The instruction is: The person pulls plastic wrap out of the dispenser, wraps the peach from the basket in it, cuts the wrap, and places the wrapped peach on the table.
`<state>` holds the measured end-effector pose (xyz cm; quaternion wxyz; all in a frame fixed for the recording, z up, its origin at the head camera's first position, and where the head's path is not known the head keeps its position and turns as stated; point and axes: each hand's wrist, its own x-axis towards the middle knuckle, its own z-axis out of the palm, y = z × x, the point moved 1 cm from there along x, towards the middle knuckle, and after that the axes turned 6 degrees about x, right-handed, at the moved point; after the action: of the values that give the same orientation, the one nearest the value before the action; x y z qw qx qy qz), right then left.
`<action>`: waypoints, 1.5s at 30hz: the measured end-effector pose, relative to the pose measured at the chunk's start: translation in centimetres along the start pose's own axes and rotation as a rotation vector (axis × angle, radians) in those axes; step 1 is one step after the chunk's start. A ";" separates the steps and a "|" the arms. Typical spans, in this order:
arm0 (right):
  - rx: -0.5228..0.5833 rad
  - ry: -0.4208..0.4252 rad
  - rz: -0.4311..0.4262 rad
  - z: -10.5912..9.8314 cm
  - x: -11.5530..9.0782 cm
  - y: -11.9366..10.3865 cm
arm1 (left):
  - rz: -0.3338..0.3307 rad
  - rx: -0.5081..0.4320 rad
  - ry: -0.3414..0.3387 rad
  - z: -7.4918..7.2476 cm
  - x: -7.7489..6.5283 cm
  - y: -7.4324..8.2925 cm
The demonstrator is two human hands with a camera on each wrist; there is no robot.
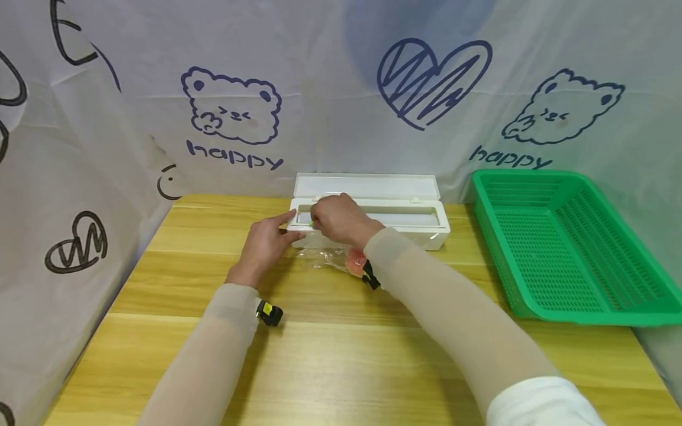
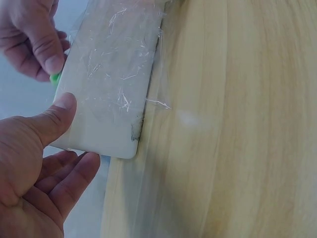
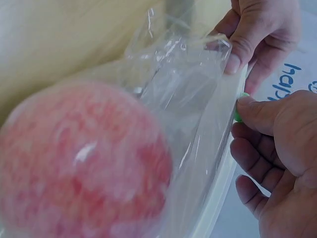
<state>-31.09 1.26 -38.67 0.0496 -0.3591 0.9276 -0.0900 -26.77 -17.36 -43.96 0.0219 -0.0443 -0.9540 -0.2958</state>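
A long white cling film dispenser [image 1: 434, 238] stands at the back of the table with its lid [image 1: 367, 184] raised. My left hand [image 1: 266, 242] grips its left end, the thumb on the front face and fingers at the end in the left wrist view. Close beside it, my right hand [image 1: 343, 220] pinches a small green slider [image 3: 238, 114] on the front edge near that end. Clear film [image 2: 116, 64] hangs wrinkled over the front face. A reddish-pink round fruit [image 3: 89, 163] lies in the film, below my right wrist; its kind is unclear.
To the right is a green perforated plastic basket [image 1: 492, 248]. Behind the dispenser hangs a white cloth [image 1: 330, 118] with printed drawings. The wooden tabletop [image 1: 341, 367] spreads in front, under both forearms.
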 end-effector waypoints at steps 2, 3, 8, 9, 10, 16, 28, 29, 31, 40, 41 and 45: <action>0.014 -0.006 0.004 -0.1 -0.3 0.3 | -0.003 -0.001 -0.004 0.0 0.0 0.0; 0.020 -0.007 0.006 -0.1 -0.5 0.5 | -0.006 0.000 -0.007 0.0 0.0 -0.1; 0.036 -0.007 0.012 -0.2 -1.3 1.5 | -0.024 0.004 -0.019 0.1 0.0 0.0; 0.036 -0.009 0.014 -0.3 -1.5 1.7 | -0.028 0.001 -0.022 0.1 0.0 0.0; 0.035 -0.012 0.014 -0.4 -1.7 1.8 | -0.030 -0.001 -0.023 0.1 0.0 0.0; 0.039 -0.025 0.032 -1.0 -3.4 3.3 | -0.057 -0.023 -0.048 0.0 -0.1 -0.1; 0.045 -0.055 0.088 -2.6 -7.9 7.5 | -0.073 -0.005 -0.063 -0.1 0.1 -0.2; 0.038 -0.058 0.092 -2.7 -8.2 7.9 | -0.071 -0.005 -0.064 -0.1 0.1 -0.2; 0.027 -0.063 0.098 -2.9 -8.8 8.5 | -0.067 -0.003 -0.065 -0.1 0.0 -0.1; -0.035 -0.051 0.091 -3.7 -11.7 11.5 | -0.063 -0.005 -0.062 -0.3 0.0 0.1; -0.036 -0.055 0.092 -3.7 -12.0 11.8 | -0.063 -0.008 -0.062 -0.3 0.0 0.1; -0.086 -0.082 0.094 -4.2 -13.1 12.5 | -0.062 -0.017 -0.065 -0.2 0.0 0.2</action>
<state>-30.34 19.72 -36.76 0.0763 -0.3203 0.9437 -0.0330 -26.70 -17.36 -43.66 -0.0189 -0.0244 -0.9525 -0.3030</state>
